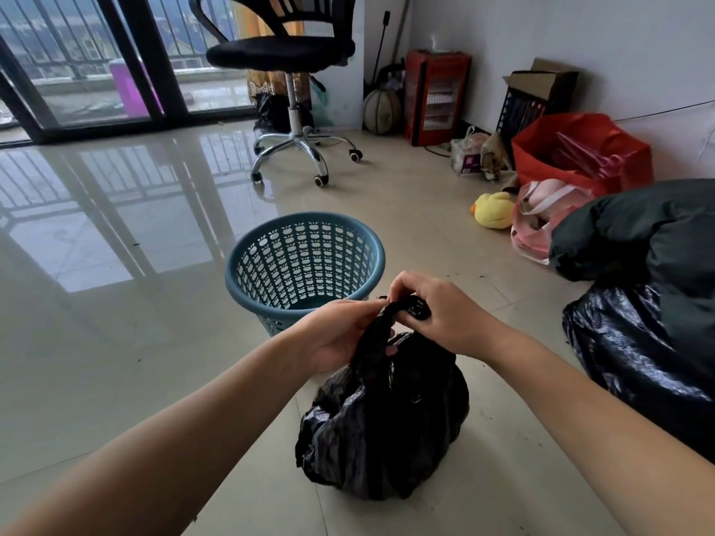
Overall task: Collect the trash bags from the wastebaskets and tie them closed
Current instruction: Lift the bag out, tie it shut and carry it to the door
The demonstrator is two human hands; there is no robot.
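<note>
A full black trash bag [383, 423] sits on the tiled floor in front of me. Its top is gathered into a twisted neck. My left hand [340, 334] grips the neck from the left, fingers curled round the plastic. My right hand [441, 315] pinches the twisted end of the neck, which loops over its fingers. Just beyond the hands stands a blue perforated wastebasket [267, 261], upright, with no bag inside it.
A second black trash bag [634, 350] lies at the right under a dark bulky bundle [638, 234]. A black office chair [290, 71] stands at the back. A yellow plush toy [493, 210], pink bag, red bag and boxes line the right wall.
</note>
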